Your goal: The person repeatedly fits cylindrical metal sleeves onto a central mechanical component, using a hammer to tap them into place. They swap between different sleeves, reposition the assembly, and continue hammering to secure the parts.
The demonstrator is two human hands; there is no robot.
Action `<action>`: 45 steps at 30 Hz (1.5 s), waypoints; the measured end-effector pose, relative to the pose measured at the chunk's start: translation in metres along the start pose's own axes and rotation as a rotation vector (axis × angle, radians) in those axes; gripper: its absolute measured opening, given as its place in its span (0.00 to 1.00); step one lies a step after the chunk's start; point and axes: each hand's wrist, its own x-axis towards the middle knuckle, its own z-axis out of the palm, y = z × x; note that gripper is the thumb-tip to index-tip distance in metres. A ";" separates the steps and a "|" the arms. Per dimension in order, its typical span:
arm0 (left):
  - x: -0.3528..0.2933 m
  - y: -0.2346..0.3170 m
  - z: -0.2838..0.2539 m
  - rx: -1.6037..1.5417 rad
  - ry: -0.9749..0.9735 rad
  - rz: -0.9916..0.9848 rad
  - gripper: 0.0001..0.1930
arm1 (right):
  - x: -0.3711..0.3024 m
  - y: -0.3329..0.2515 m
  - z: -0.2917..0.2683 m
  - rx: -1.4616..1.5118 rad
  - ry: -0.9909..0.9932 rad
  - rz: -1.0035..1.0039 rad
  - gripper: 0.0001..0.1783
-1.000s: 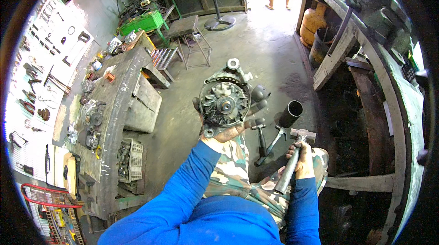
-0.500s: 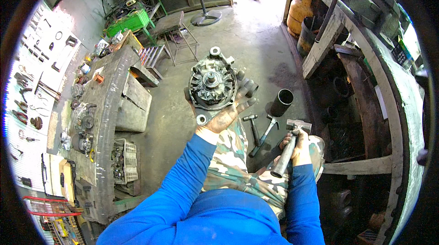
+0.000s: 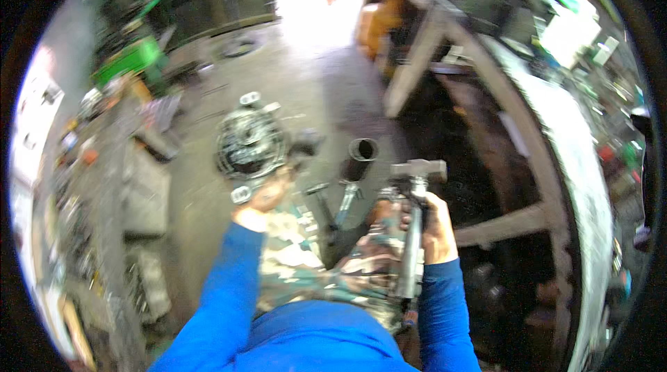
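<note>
Grip, left: left hand (image 3: 267,195) clasps the alternator (image 3: 250,143) from below, arm stretched forward.
Grip, right: right hand (image 3: 432,222) is clenched around the hammer (image 3: 415,219) shaft, head up.
Alternator: round, dark, finned metal body held above the concrete floor (image 3: 306,87), at 11 o'clock from the hammer head; picture blurred, fine detail unreadable.
Hammer: metal head at 12 o'clock of the right hand, handle running down toward the lap.
Pipe: short dark pipe (image 3: 361,156) on the floor between the two hands, open end up.
Floor tools: two small tools (image 3: 333,202) lie just below the pipe, at its 6 o'clock.
Bench, right: wooden bench (image 3: 528,136) at 3 o'clock, top cluttered.
Bench, left: second bench (image 3: 104,184) at 9 o'clock, strewn with parts.
</note>
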 end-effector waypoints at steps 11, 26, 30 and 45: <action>0.033 -0.049 -0.004 -1.486 -0.125 -0.102 0.52 | -0.168 -0.184 0.040 -1.689 0.802 -1.160 0.23; 0.040 -0.068 -0.006 -1.388 -0.023 -0.337 0.47 | -0.064 -0.383 -0.023 -2.361 1.672 -0.566 0.35; 0.047 -0.059 -0.004 -1.407 0.020 -0.369 0.47 | -0.016 -0.234 0.001 -2.029 0.768 -1.233 0.21; 0.062 -0.094 0.004 -0.982 0.071 -0.229 0.34 | 0.272 -0.029 -0.074 -1.670 0.177 -0.078 0.34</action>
